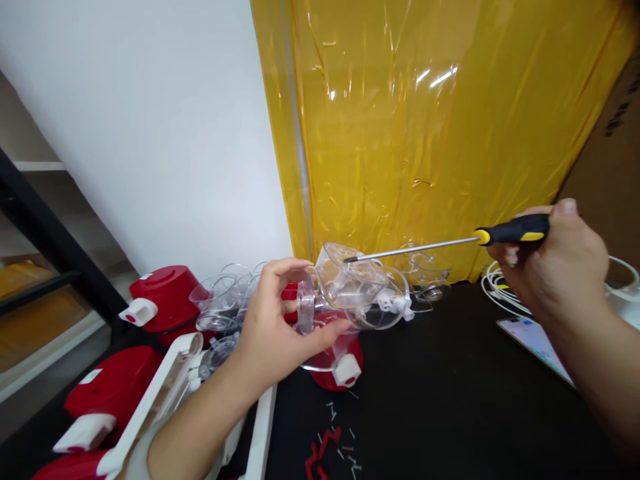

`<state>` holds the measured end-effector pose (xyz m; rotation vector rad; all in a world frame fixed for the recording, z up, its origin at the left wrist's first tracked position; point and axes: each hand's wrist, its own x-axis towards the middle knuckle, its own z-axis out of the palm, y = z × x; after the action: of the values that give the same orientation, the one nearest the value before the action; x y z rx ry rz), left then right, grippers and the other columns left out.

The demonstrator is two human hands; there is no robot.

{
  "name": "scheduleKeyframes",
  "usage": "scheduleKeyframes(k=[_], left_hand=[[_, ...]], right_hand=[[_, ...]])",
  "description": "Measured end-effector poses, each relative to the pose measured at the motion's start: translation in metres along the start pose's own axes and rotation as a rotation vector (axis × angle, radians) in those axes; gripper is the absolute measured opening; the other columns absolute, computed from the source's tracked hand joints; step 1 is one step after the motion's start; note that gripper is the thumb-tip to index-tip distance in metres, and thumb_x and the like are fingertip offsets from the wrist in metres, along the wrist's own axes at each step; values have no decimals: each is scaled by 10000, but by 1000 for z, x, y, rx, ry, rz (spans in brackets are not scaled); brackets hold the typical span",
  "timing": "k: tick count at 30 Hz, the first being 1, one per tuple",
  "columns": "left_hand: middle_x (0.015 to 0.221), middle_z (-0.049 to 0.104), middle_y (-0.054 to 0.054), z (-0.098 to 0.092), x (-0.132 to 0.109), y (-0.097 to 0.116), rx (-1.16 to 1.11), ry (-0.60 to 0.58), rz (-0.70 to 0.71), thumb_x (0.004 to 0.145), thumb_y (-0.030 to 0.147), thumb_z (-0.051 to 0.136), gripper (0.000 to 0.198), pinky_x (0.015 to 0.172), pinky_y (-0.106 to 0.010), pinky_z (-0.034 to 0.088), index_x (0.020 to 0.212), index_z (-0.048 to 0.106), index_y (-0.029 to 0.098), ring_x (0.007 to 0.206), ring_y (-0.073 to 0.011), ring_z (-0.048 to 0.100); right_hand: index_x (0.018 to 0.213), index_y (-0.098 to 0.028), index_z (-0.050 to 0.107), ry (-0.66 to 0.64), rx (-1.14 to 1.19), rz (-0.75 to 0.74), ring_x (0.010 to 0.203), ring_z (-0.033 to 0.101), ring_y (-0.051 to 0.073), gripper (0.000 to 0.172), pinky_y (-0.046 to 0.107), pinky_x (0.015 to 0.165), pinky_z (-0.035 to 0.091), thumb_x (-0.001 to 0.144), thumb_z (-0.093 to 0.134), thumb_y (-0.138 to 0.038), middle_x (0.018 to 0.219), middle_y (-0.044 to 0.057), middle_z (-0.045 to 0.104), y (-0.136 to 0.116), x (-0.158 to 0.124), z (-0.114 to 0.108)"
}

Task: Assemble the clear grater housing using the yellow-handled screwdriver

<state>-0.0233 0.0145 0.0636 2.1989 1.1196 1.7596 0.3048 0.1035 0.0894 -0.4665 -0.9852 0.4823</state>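
Black table (425, 407). Above it, clear plastic assembly (357, 287), left end gripped between left hand's (277, 330) thumb and curled fingers. Screwdriver (483, 237) to its right, right hand (565, 267) closed round handle, shaft near level, pointing left. Tip overlaps upper cup; can't tell if touching. Loose screw-like bits (331, 411) below.

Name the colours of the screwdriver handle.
The screwdriver handle is black with yellow parts, best seen in the head view.

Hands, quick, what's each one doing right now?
Left hand: closed, holding a clear plastic part.
Right hand: closed, holding a black-and-yellow screwdriver by its handle.
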Motion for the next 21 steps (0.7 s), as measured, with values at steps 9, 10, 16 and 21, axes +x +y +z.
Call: scheduleKeyframes(k=[9, 10, 16, 21], left_hand=[[1154, 604, -72, -2, 0, -2, 50, -8, -17, 687, 406, 892, 684, 675, -297, 635, 1236, 502, 285, 1040, -240, 677], [1159, 601, -74, -2, 1, -3, 68, -4, -17, 684, 411, 894, 693, 673, -298, 634, 1242, 503, 284, 1043, -243, 675], [1203, 581, -84, -6, 2, -6, 142, 9, -3, 674, 420, 899, 734, 672, -305, 632, 1274, 498, 288, 1072, -253, 659], [1211, 577, -88, -9, 2, -11, 219, 1, 54, 670, 420, 903, 761, 684, -318, 631, 1290, 484, 282, 1103, -265, 638]], right_hand=[[629, -184, 579, 37, 6, -101, 366, 416, 99, 477, 229, 309, 289, 750, 747, -614, 501, -28, 471, -5, 4, -2], [618, -187, 574, 48, -2, -94, 358, 405, 99, 488, 233, 303, 278, 726, 758, -627, 494, -30, 464, -6, 5, -2], [602, -207, 569, 150, -61, -134, 334, 383, 106, 502, 245, 281, 249, 660, 771, -663, 471, -38, 428, -10, 9, -1], [615, -202, 566, 161, -65, -122, 361, 409, 103, 483, 240, 300, 251, 700, 747, -643, 513, -33, 423, -8, 10, -4]])
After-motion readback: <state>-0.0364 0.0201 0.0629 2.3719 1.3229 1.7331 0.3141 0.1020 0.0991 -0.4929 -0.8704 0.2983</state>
